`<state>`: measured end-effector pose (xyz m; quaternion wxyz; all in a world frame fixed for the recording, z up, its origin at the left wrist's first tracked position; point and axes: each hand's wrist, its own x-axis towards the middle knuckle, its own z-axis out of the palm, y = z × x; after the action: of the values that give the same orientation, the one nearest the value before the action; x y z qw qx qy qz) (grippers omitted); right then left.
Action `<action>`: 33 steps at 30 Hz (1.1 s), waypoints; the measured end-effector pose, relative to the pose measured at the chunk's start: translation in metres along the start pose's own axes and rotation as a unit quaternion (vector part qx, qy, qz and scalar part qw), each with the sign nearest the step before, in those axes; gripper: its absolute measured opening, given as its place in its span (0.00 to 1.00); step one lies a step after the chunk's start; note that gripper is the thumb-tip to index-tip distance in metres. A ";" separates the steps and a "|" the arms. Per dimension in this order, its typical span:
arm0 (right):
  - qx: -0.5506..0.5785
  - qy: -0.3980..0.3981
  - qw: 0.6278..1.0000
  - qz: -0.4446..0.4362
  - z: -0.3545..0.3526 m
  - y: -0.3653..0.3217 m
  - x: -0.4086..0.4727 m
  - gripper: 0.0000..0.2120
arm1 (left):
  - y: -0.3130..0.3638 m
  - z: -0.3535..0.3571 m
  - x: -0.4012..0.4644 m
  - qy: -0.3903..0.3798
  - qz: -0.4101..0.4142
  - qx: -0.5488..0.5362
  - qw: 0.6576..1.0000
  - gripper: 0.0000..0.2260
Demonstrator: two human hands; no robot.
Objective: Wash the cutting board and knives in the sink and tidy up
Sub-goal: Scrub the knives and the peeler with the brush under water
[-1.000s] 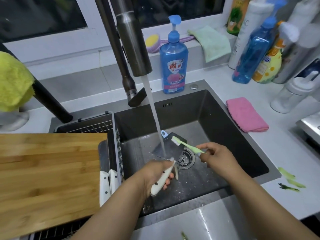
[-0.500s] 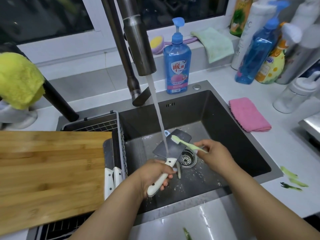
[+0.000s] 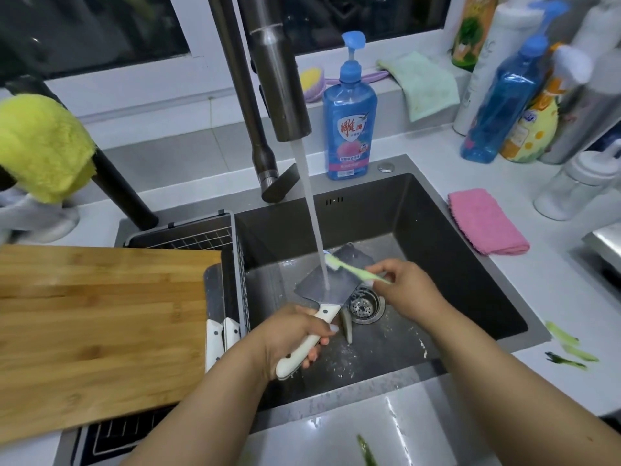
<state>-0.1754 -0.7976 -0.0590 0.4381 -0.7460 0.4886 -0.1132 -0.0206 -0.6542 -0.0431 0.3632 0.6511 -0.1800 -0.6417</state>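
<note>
left hand [image 3: 289,334] clamped round the white handle of the cleaver [image 3: 327,287], blade under the water stream in the sink [image 3: 470,264] | right hand [image 3: 406,284] pinches a green toothbrush [image 3: 356,272], bristles on the blade | cutting board [image 3: 100,324] over the sink's left rack, two white knife handles [image 3: 221,338] beside its right edge | blue soap bottle [image 3: 349,129] at the desk's far edge

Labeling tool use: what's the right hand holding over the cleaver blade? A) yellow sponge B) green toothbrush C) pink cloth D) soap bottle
B: the right hand pinches a green toothbrush with its head on the cleaver under the running water, while the pink cloth lies on the counter.
</note>
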 end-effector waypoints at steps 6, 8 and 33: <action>-0.069 0.062 0.995 0.039 0.003 0.008 0.007 0.07 | 0.003 0.000 -0.002 -0.008 0.013 0.004 1.000 0.03; -0.083 0.072 0.993 0.053 -0.007 0.009 0.010 0.07 | 0.000 -0.001 -0.002 -0.007 0.007 0.007 1.000 0.05; 0.041 -0.007 0.999 0.020 -0.009 0.007 -0.025 0.09 | -0.001 -0.007 -0.003 0.005 0.003 0.001 1.000 0.06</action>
<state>-0.1979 -0.7830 -0.0526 0.4737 -0.7183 0.4953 -0.1196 -0.0142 -0.6498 -0.0425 0.3654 0.6537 -0.1806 -0.6376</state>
